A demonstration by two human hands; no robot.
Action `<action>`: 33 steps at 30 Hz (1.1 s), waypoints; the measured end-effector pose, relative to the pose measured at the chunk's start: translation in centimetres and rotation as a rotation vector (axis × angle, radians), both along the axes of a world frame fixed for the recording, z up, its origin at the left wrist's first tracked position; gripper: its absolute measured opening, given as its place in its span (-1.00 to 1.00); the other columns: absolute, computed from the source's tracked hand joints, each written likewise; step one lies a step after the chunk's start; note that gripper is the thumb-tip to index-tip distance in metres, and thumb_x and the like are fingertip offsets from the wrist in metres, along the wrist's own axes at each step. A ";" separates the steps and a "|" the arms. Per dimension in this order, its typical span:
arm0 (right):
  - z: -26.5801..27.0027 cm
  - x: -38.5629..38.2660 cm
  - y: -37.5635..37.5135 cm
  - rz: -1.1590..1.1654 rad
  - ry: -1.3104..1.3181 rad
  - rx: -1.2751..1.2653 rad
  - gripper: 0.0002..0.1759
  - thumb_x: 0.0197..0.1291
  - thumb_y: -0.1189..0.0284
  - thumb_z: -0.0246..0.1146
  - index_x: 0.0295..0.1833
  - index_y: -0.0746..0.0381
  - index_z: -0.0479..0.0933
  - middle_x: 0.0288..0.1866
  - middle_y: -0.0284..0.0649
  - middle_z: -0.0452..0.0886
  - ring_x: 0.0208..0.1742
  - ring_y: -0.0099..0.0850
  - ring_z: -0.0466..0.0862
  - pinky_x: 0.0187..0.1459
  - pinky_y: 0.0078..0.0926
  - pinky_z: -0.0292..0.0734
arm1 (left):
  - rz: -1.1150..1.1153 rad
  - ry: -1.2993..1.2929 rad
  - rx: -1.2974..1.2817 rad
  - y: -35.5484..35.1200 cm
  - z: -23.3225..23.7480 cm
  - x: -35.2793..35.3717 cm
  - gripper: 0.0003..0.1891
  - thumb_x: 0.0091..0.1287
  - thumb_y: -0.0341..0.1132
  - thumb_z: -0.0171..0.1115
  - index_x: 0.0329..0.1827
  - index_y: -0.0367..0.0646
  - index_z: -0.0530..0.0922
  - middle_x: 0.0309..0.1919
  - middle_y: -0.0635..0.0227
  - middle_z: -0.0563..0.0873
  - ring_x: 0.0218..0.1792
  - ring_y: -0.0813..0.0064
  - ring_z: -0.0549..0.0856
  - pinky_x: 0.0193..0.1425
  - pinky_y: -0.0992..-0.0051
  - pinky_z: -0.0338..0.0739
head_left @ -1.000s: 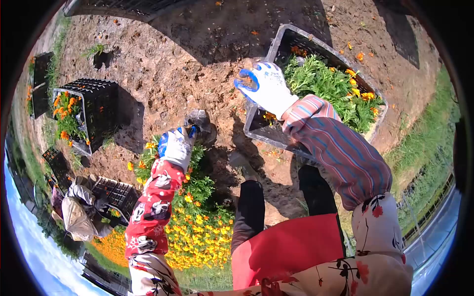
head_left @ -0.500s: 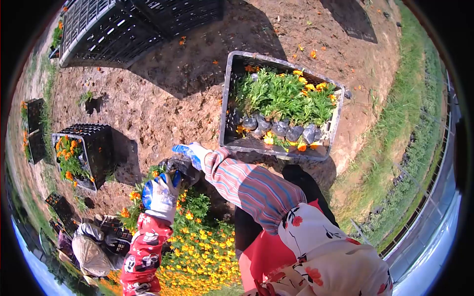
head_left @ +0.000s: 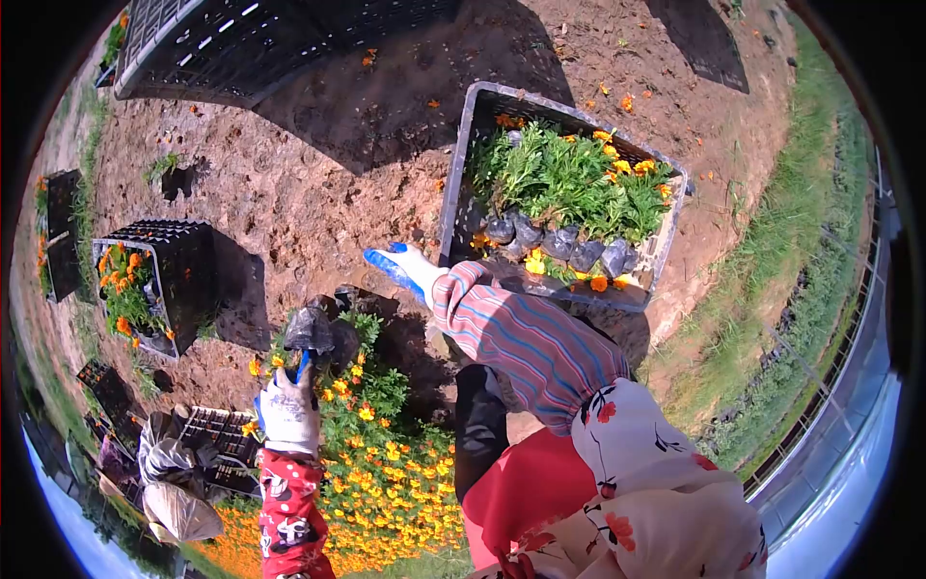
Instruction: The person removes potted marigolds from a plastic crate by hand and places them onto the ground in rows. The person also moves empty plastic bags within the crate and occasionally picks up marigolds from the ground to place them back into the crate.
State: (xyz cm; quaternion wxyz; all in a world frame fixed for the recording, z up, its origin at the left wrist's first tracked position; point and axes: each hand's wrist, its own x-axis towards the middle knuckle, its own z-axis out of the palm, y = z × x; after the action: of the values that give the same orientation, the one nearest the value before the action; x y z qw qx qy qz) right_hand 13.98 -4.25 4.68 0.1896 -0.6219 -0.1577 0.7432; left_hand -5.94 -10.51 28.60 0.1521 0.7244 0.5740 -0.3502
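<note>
My left hand (head_left: 289, 413), in a white and blue glove below a red patterned sleeve, has its fingers closed at a black-bagged seedling (head_left: 309, 330). Its grip is partly hidden behind the back of the glove. Green leaves and orange flowers show around it. My right hand (head_left: 405, 268), also gloved and coming out of a striped sleeve, is stretched out over the soil with nothing in it. Just right of it, a black crate (head_left: 453, 183) contains leafy marigold plants (head_left: 569, 179) and a row of soil-filled black bags (head_left: 559, 243).
A large dark crate (head_left: 260, 48) stands at the top left. Another crate (head_left: 188, 280) with orange flowers lies at the left. Yellow flowers (head_left: 395, 492) grow at the bottom. Pale sacks (head_left: 174, 482) lie lower left, and a grass strip (head_left: 772, 280) runs along the right.
My hands have moved apart. The left has shifted down and left with the bagged seedling; the right has moved up and right, away from it. The view has shifted slightly.
</note>
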 end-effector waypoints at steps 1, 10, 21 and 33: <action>1.7 2.8 -1.0 -0.134 0.198 -0.025 -0.48 0.03 0.07 0.39 -0.08 0.27 0.57 -0.33 -0.36 0.59 -0.37 -0.52 0.47 -0.32 -0.52 0.39 | 0.102 -0.031 -0.035 0.2 0.2 0.8 -0.32 -0.05 -0.33 0.37 0.25 0.13 0.42 -0.08 0.05 0.51 -0.10 0.09 0.58 -0.07 0.20 0.48; 9.9 24.2 -7.9 -0.315 -0.197 0.160 -0.65 0.23 0.31 0.25 0.02 0.33 0.54 -0.19 -0.39 0.62 -0.18 -0.63 0.50 -0.10 -0.59 0.42 | 0.332 -0.791 -0.019 4.5 -3.3 15.1 -0.29 0.00 -0.41 0.38 0.30 0.05 0.36 -0.17 0.13 0.57 -0.14 0.08 0.59 -0.07 0.27 0.51; 9.4 28.3 -14.4 -0.394 -0.099 0.294 -0.64 0.20 0.58 0.20 0.14 0.30 0.44 0.02 -0.26 0.58 0.01 -0.59 0.53 0.06 -0.62 0.41 | 0.592 -0.809 0.283 14.0 -28.5 32.7 -0.33 0.10 -0.28 0.34 0.33 0.18 0.33 -0.07 0.07 0.58 -0.07 0.05 0.60 0.01 0.23 0.49; 2.5 29.8 7.4 1.031 -0.936 1.229 -0.46 0.19 0.10 0.09 0.28 0.01 0.38 0.35 -0.17 0.30 0.45 -0.14 0.12 0.37 0.12 -0.08 | 1.791 -1.417 -0.095 -0.4 -13.3 32.4 -0.41 0.23 -0.66 0.10 0.36 -0.15 0.27 0.01 0.39 0.58 -0.15 0.68 0.57 -0.12 0.67 0.50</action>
State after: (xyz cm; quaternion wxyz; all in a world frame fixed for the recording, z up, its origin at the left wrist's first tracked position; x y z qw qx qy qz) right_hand 43.81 3.17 7.19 0.0490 -0.5019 -0.8413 0.1949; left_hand 26.42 -10.94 15.26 0.6638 0.0832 0.6557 0.3499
